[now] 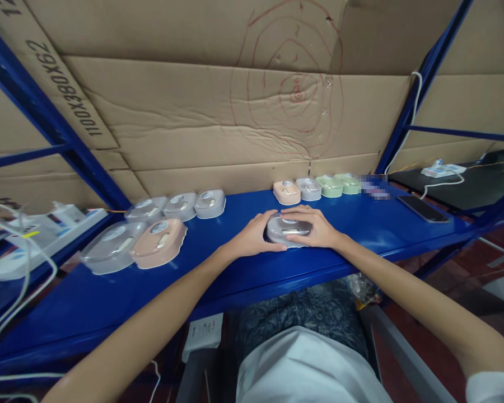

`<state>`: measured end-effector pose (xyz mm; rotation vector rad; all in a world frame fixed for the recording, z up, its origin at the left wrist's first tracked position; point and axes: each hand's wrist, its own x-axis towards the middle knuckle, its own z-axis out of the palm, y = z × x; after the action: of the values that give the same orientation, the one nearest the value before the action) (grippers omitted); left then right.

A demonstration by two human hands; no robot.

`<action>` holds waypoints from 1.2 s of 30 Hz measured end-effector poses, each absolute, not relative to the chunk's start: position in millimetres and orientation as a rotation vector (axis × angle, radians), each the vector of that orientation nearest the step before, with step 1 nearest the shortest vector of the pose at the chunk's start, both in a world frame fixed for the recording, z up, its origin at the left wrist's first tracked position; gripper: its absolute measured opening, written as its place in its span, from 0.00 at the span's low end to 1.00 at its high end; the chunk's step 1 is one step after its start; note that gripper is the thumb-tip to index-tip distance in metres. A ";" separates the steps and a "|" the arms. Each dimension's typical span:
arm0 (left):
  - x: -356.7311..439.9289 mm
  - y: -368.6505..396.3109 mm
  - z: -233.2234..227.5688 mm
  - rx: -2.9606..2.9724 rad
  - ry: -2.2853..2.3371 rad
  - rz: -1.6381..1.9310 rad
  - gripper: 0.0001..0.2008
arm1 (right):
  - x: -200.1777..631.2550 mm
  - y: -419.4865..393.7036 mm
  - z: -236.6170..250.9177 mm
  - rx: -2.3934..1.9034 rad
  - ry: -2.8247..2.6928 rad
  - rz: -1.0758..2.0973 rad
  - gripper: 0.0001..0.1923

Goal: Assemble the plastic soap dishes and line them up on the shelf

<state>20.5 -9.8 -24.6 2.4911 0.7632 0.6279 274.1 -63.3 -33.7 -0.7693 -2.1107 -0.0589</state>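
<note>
A grey plastic box with a clear lid sits on the blue table in front of me. My left hand is closed round its left side, the thumb along the near edge. From the right, my right hand grips the same box, fingers over the far edge and thumb at the front. Part of the lid and a pale oblong piece on it show between the hands. Just beyond stand similar small boxes: a peach one, a grey one and two green ones.
More grey boxes and a larger peach box stand on the left of the blue table. A phone lies at the right. Cardboard walls the back; white cables hang at far left.
</note>
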 end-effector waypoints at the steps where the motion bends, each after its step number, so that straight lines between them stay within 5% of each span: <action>1: 20.5 -9.7 -24.6 2.491 0.761 0.628 0.55 | 274.1 -63.4 -33.6 -0.769 -2.112 -0.060 0.26; 36: 6.7 -0.7 -17.4 2.552 0.585 0.389 0.54 | 274.7 -65.9 -30.8 -0.805 -2.167 -0.023 0.29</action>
<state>6.7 -0.7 -17.4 2.5520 0.5846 0.3889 274.7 -65.9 -30.8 -0.8049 -2.1673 -0.0232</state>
